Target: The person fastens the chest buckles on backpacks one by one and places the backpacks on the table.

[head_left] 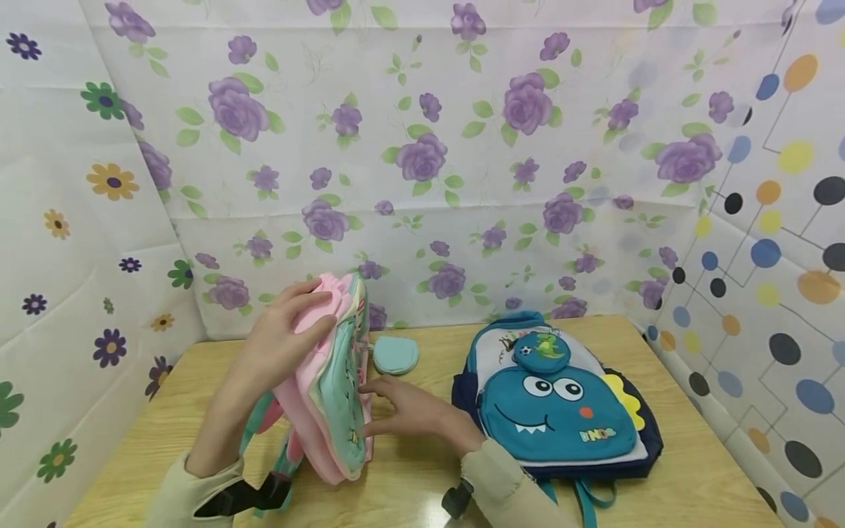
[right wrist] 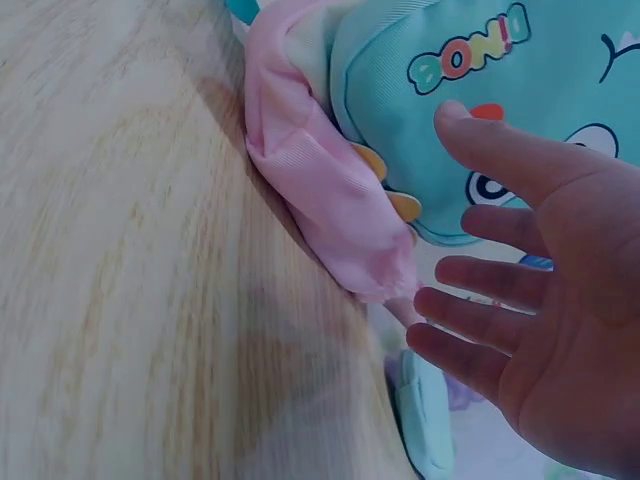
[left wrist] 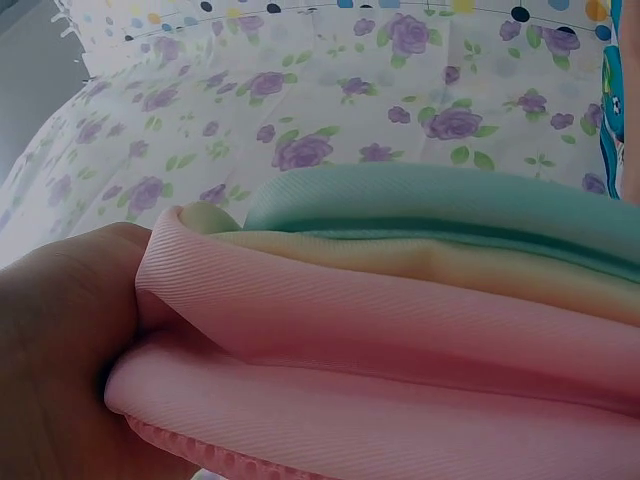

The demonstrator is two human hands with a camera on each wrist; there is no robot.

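A small pink and mint backpack stands upright on its edge, its mint front pocket facing right. My left hand grips its upper part, thumb on the near side and fingers over the top. In the left wrist view, pink fabric bunches against that hand. At the pocket side is my right hand, fingers spread and straight, fingertips right at the bag's front. The right wrist view shows a cartoon face and coloured letters on the pocket. A round mint pouch lies just behind the bag.
A blue and white dinosaur backpack lies on its back to the right, with a round blue pouch on it. Mint straps trail from the pink bag onto the wooden table. Patterned cloth walls enclose the back and sides.
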